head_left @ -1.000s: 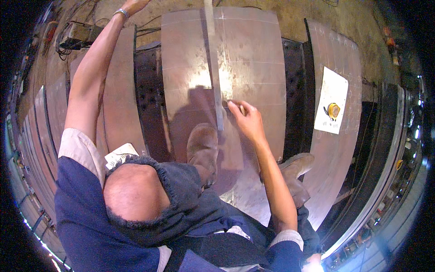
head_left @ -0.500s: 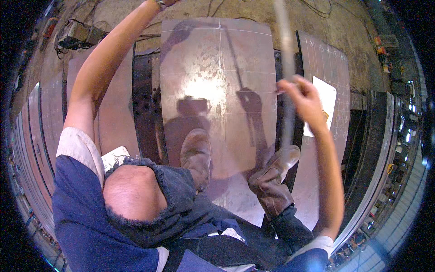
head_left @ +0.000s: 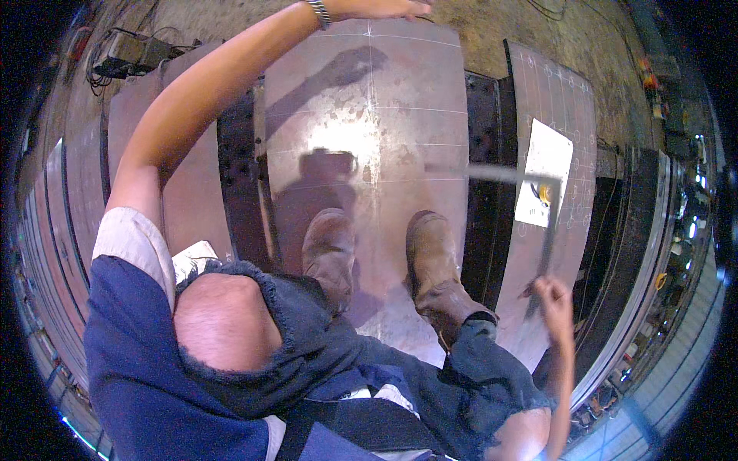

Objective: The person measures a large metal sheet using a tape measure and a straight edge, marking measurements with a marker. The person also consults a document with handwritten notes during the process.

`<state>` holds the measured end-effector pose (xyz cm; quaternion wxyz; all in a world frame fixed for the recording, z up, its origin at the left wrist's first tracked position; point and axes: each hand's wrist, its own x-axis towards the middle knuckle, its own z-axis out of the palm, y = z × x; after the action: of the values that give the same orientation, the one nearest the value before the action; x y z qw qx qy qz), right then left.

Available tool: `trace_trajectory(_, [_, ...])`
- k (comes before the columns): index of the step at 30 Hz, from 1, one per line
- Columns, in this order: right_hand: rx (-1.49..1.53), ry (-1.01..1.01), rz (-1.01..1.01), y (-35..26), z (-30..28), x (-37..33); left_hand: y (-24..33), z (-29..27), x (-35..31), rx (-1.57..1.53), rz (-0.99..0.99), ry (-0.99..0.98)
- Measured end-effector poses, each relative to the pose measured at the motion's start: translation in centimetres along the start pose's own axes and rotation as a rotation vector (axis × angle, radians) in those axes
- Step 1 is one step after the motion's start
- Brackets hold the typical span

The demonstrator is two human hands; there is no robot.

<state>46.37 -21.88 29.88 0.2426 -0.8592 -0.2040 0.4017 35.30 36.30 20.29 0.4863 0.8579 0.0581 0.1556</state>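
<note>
A blurred grey L-shaped steel square [head_left: 555, 223] is over the right-hand plate, its shorter leg reaching left across the gap. At the lower end of its longer leg, my right hand [head_left: 555, 298] is closed around it. A small dark tip shows at those fingers, too unclear to name. My left hand [head_left: 384, 8] reaches across the far end of the middle steel plate [head_left: 423, 115] with fingers stretched out, partly cut off by the top edge. Thin white lines cross that plate. My two brown boots [head_left: 434, 250] stand on its near part.
On the right plate [head_left: 530, 92], marked with white lines and circles, lies a white sheet [head_left: 542, 150] with a yellow-and-black object [head_left: 545, 192] on it. Dark gaps separate the plates. A boxy machine [head_left: 134, 54] with cables is on the floor at far left.
My right hand has come down and toward me, and the steel square has swung over the right plate. My left hand has moved right. My right boot has shifted left onto the plate.
</note>
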Motion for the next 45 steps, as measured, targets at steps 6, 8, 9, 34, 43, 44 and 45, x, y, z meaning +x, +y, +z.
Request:
trace_trajectory(6, [0.23, 0.092, 0.317, 13.4, 8.2, -4.6, -6.6, -3.7, -3.1, -0.264, -0.377, 0.115])
trace_trajectory(8, [0.248, 0.016, 0.267, 11.6, 8.8, -3.1, -8.6, -6.0, -4.7, -0.36, -0.459, 0.164])
trace_trajectory(9, [0.191, -0.021, 0.236, 10.8, 8.0, -2.5, -8.9, -6.3, -4.6, -0.389, -0.47, 0.173])
trace_trajectory(34, [0.373, 0.4, 0.756, 42.6, -11.5, 11.5, 9.0, -14.7, -24.6, 0.417, -0.936, 0.51])
trace_trajectory(43, [-0.399, 0.635, 0.452, 22.0, -8.6, 20.3, 18.3, 0.5, -31.9, 0.401, -1.033, 0.835])
trace_trajectory(44, [-0.446, 0.817, 0.231, 22.4, -9.3, 22.2, 16.2, 2.6, -32.6, 0.245, -1.001, 0.867])
trace_trajectory(45, [-0.487, 0.768, 0.336, 22.9, -11.0, 22.4, 14.6, 5.3, -33.5, 0.245, -1.075, 0.826])
